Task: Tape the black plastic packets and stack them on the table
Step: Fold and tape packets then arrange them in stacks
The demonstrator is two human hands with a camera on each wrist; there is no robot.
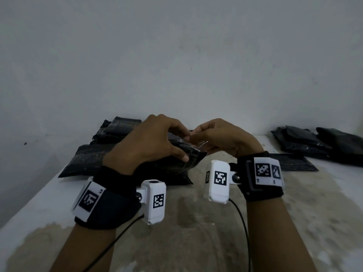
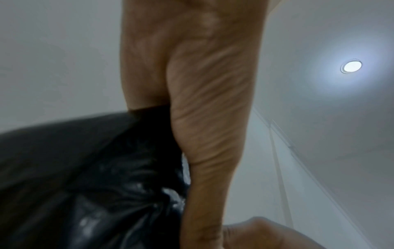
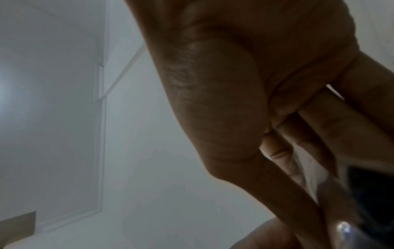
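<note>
A black plastic packet lies on the table's middle with its right end lifted. My left hand grips that end, thumb on the near side and fingers curled over the top; the left wrist view shows the crinkled packet against the palm. My right hand meets the left one and pinches a shiny clear strip of tape at the packet's edge. In the right wrist view the fingers reach down to the glossy tape and the packet's dark corner. No tape roll is in view.
Several black packets are piled at the back left against the wall. Another heap of black packets lies at the back right, with one flat packet in front of it. The worn table runs toward me; cables hang from both wrist cameras.
</note>
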